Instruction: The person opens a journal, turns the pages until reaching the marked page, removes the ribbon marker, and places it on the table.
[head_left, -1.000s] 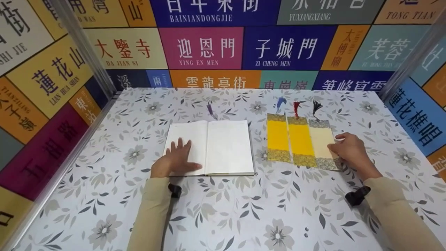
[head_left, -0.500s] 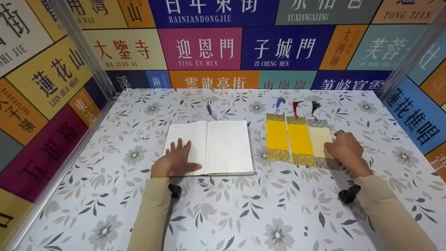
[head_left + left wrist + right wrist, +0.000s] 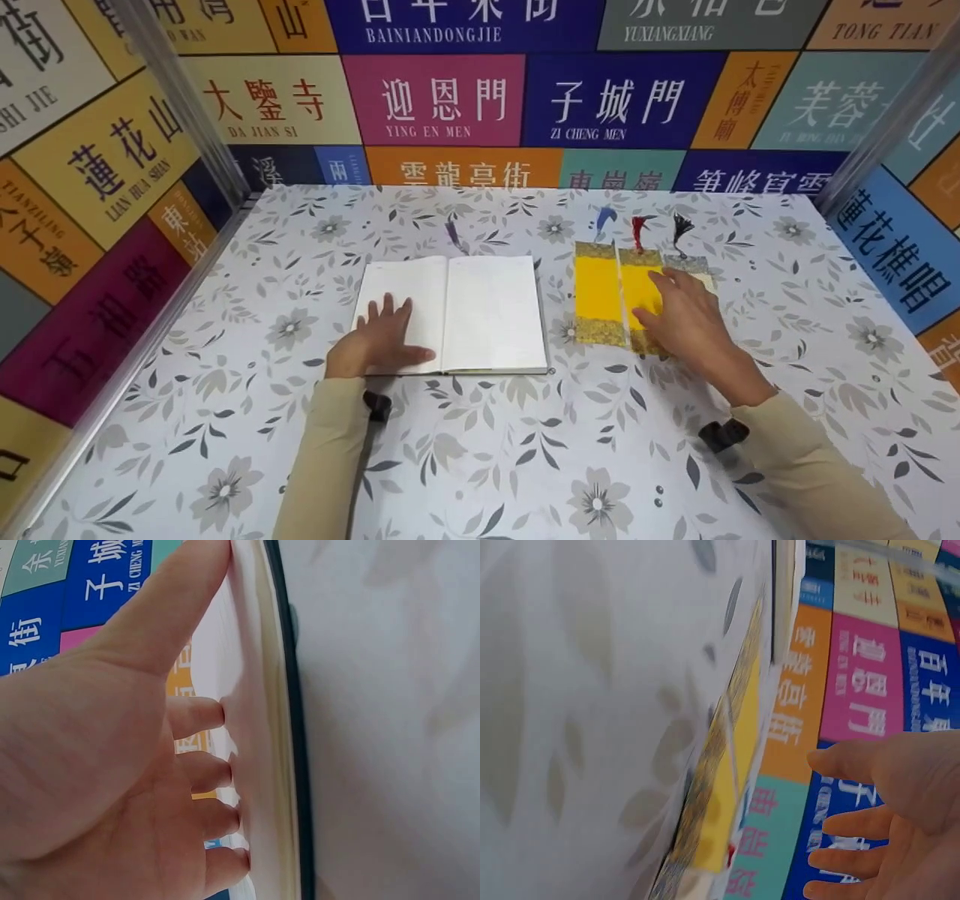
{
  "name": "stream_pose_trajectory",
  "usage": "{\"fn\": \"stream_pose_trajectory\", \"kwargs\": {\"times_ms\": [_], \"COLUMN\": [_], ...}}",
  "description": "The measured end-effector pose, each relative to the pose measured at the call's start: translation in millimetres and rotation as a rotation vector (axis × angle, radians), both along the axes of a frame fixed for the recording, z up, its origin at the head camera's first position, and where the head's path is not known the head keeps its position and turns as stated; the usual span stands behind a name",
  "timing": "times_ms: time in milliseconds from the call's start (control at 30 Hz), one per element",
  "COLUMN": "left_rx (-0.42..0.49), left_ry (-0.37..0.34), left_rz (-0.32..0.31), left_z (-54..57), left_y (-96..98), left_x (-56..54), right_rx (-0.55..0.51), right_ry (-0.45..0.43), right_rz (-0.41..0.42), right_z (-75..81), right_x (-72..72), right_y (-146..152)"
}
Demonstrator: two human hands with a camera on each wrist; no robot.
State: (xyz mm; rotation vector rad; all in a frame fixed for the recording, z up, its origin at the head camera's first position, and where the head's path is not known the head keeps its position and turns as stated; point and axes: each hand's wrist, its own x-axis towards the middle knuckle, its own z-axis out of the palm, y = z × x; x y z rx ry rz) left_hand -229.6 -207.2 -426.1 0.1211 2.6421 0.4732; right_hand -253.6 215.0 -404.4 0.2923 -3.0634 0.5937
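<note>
An open notebook [image 3: 495, 315] with blank white pages lies flat, a purple tassel [image 3: 454, 234] sticking out past its top edge. My left hand [image 3: 382, 337] rests on the left page with its fingers spread; in the left wrist view its fingertips press on the paper. To the right lie a yellow bookmark [image 3: 598, 289] with a blue tassel, a second yellow bookmark [image 3: 636, 281] with a red tassel and a cream bookmark [image 3: 686, 264] with a black tassel. My right hand [image 3: 686, 319] hovers over the last two, partly hiding them. The right wrist view shows nothing in its fingers.
A white floral cloth [image 3: 480, 450] covers the table. Colourful panels with Chinese lettering [image 3: 435, 101] stand along the back and both sides, with clear corner strips [image 3: 199, 97] between them.
My right hand has left the cream bookmark's right edge and moved left and up, over the red-tasselled yellow bookmark. The left hand and the notebook have stayed put.
</note>
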Motion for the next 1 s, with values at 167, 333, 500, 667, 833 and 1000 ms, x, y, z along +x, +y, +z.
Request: {"fn": "stream_pose_trajectory", "kwargs": {"times_ms": [167,333,500,667,833,1000], "left_rx": [0.013,0.018,0.024,0.016,0.012,-0.005], "left_ry": [-0.007,-0.001,-0.002,-0.008,-0.008,0.008], "left_rz": [0.013,0.004,0.001,0.006,0.004,-0.003], "left_z": [2.2,2.5,3.6,3.8,3.3,1.6], "left_y": [1.0,0.6,-0.5,-1.1,0.8,0.9], "left_x": [0.6,1.2,1.0,0.4,-0.7,-0.2], "right_rx": [0.007,0.046,0.045,0.034,0.073,0.073], "right_ry": [0.073,0.089,0.093,0.12,0.113,0.067], "right_rz": [0.112,0.187,0.258,0.367,0.418,0.502], "right_z": [0.1,-0.8,-1.6,-3.7,-5.7,-7.4], "right_x": [8.1,12.5,17.7,22.6,21.8,18.9], "right_y": [-26,-53,-80,-100,-114,-129]}}
